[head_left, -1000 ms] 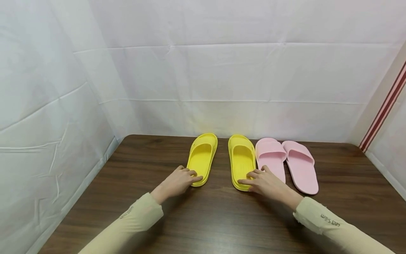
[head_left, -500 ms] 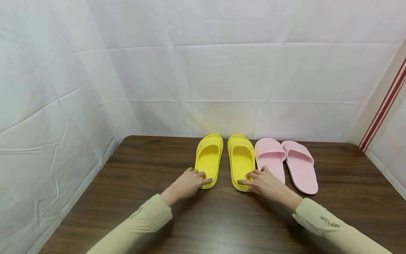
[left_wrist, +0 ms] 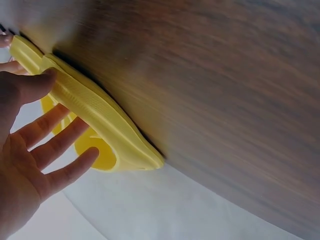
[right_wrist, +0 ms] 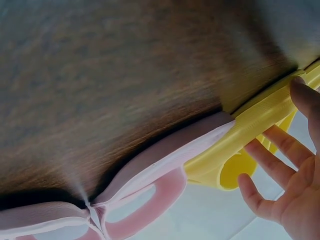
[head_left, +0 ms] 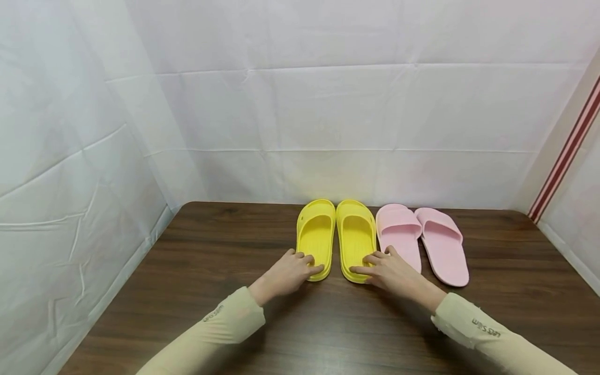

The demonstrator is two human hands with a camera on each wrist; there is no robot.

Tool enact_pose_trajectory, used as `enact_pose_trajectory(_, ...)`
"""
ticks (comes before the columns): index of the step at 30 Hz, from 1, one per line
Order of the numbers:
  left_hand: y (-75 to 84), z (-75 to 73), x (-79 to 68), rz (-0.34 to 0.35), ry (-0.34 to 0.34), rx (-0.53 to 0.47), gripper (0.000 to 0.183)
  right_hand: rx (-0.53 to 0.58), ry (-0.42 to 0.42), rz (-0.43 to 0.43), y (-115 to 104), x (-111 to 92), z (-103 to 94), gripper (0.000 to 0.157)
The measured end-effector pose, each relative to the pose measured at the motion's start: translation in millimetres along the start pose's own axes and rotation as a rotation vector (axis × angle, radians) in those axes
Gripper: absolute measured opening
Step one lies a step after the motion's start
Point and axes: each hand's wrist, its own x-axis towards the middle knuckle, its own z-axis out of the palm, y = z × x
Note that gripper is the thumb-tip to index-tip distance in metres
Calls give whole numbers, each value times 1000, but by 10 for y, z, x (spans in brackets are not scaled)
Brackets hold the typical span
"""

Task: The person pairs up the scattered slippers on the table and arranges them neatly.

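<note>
Two yellow slippers lie side by side on the brown wooden table, toes toward the back wall and touching or nearly so. My left hand (head_left: pixel 288 273) grips the heel of the left yellow slipper (head_left: pixel 315 242), thumb and fingers on opposite sides of its edge; the left wrist view shows this sole (left_wrist: pixel 95 105) side-on. At the right yellow slipper (head_left: pixel 357 239), my right hand (head_left: pixel 391 271) pinches the heel edge in the same way. In the right wrist view its little finger (right_wrist: pixel 252 197) stands away from the yellow slipper. Both hands partly cover the heels.
A pair of pink slippers lies to the right: the nearer one (head_left: pixel 398 234) is against the right yellow slipper, and the farther one (head_left: pixel 445 250) is angled outward. White cloth (head_left: pixel 328 114) hangs behind and beside the table (head_left: pixel 225 239).
My left hand has slid the left yellow slipper to the right and straightened it, closing the gap to the other yellow slipper. My right hand and the pink pair stay nearly in place.
</note>
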Motion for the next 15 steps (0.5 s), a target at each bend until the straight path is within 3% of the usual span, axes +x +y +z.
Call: enact_pose_trajectory(15,56,-29,72,-13,-29,8,29,29,-5,20,-29,38,2,33)
